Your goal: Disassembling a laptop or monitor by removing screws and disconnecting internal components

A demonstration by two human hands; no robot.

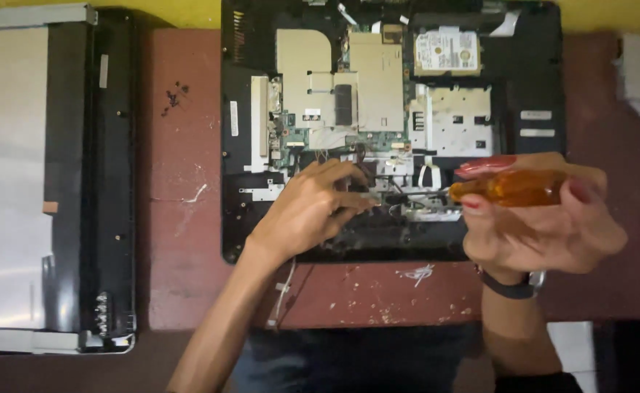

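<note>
Dim, warm indoor light, soft overall.
Glare is washing out the pale metal panel (7, 182) far left of the grip; the amber-handled screwdriver (513, 187) is blurring, shadows staying faint.

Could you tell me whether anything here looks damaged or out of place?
The red table is scratched and chipped, with pale flecks near its front edge. Small dark screws lie loose beside the opened computer chassis.
</note>
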